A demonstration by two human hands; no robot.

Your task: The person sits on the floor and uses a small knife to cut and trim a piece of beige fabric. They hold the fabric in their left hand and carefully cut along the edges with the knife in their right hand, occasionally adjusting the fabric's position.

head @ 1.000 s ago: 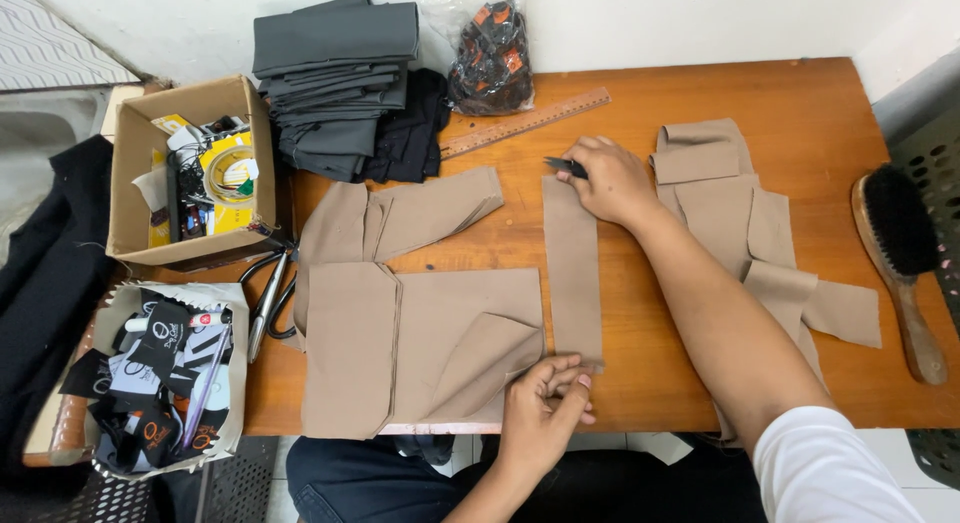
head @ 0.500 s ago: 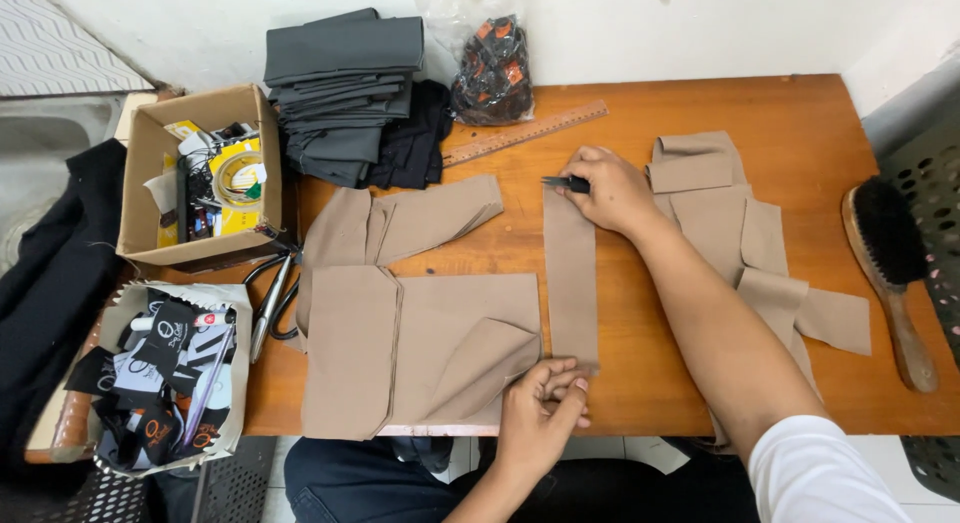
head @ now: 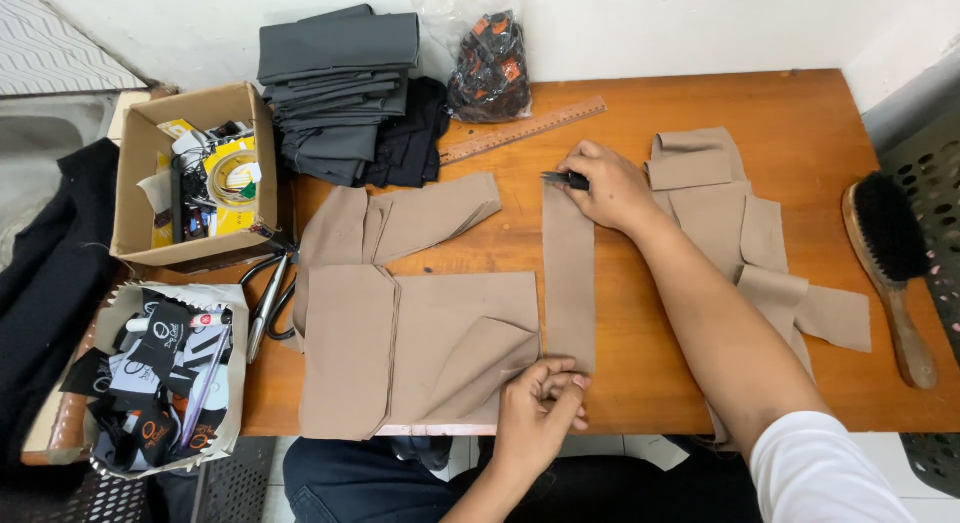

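A narrow tan fabric strip (head: pixel 569 273) lies lengthwise on the wooden table (head: pixel 650 113). My left hand (head: pixel 541 406) pinches its near end at the table's front edge. My right hand (head: pixel 606 186) presses on the strip's far end and grips a small dark tool (head: pixel 560 179), possibly a marker or clip. To the left of the strip lie larger tan garment pieces (head: pixel 400 333). More tan cut pieces (head: pixel 730 223) are stacked to the right, under my right forearm.
A wooden ruler (head: pixel 525 129), folded grey fabric stack (head: pixel 335 83) and plastic bag (head: pixel 490 63) sit at the back. A cardboard box (head: pixel 190 173) of supplies, scissors (head: pixel 265 303) and a tray of labels (head: pixel 160 373) stand left. A brush (head: pixel 890 263) lies at the right.
Both hands stay at the two ends of the strip; only slight finger movement of my left hand and a small camera shift.
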